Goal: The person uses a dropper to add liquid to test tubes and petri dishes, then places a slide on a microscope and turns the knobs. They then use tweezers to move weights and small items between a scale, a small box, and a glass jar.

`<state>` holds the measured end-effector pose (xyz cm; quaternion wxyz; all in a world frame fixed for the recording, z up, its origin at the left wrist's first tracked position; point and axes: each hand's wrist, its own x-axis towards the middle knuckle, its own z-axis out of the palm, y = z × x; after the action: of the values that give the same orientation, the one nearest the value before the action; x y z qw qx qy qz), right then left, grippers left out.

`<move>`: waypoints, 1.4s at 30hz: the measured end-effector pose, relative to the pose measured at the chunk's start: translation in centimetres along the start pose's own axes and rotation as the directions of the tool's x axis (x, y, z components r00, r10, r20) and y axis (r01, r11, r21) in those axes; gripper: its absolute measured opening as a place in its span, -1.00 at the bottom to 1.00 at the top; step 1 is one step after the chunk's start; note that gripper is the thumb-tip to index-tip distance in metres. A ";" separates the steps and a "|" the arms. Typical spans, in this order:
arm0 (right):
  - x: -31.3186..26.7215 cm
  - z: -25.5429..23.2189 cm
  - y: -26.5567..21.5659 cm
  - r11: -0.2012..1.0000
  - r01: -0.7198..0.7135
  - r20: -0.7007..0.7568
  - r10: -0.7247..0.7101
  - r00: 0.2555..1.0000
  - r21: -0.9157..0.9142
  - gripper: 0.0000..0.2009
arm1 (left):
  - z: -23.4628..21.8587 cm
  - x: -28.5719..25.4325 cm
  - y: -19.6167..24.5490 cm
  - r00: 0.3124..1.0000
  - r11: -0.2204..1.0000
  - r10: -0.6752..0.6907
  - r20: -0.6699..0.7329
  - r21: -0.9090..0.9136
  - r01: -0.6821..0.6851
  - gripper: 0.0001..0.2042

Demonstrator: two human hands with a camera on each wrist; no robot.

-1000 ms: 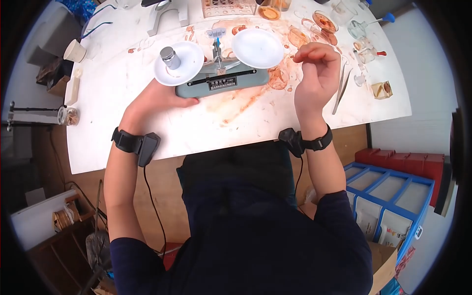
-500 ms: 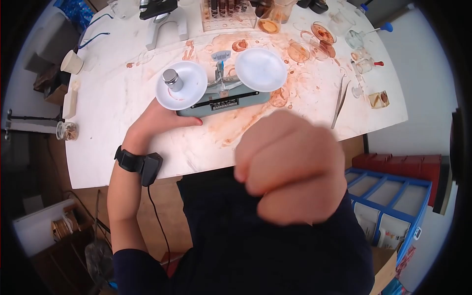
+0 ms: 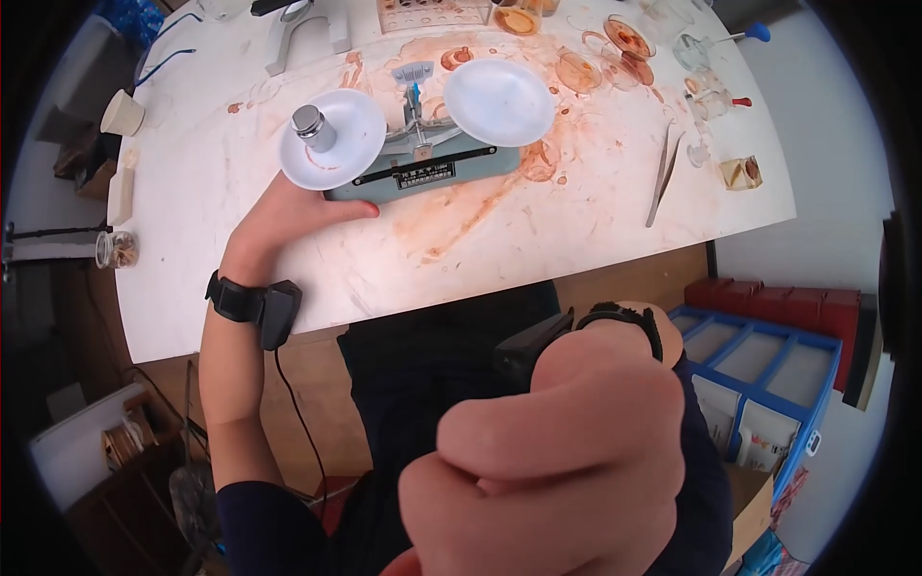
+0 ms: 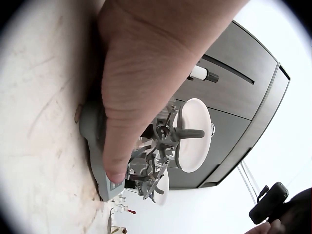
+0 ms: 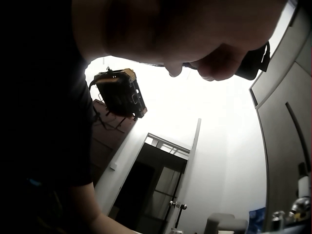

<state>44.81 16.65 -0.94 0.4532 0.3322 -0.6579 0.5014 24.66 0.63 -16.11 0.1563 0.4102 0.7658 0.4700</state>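
A teal-based balance scale stands on the table with two white pans. On its left pan sits a metal cylinder weight; the right pan holds nothing. My left hand grips the left end of the base, thumb along the front, the other fingers hidden beneath the pan. The left wrist view shows that thumb lying against the base. Close to the head camera, my right hand is raised with fingers curled, no object visible in it. Curled fingers also appear in the right wrist view.
Tweezers lie on the stained white table at right. Behind them are petri dishes and a blue-bulbed dropper. A test-tube rack stands at the back. At left are a paper cup and a small jar.
My right hand has left the area right of the scale and risen toward the head camera, its fingers curled. The left hand stays at the scale; the head view has shifted slightly.
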 end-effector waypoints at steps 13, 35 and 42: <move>0.0 -1.8 -2.0 0.918 -0.309 0.100 0.342 0.934 -0.249 -0.80 | -0.2 0.1 0.0 0.998 0.999 -0.039 0.046 -0.001 0.039 0.01; -3.0 -11.8 20.2 0.583 -0.729 -0.201 0.811 0.550 0.359 -0.76 | -0.3 0.0 0.9 0.998 0.998 -0.058 0.015 0.039 0.058 -0.18; -5.5 -10.1 21.6 0.206 -0.910 0.093 0.963 0.255 0.360 -0.93 | -0.1 -0.1 0.9 0.997 0.997 -0.066 -0.031 0.039 0.067 -0.22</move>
<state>30.25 32.27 -12.94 0.0386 -0.1012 -0.5885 0.8012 25.15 0.71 -15.31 0.1521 0.3807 0.7905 0.4550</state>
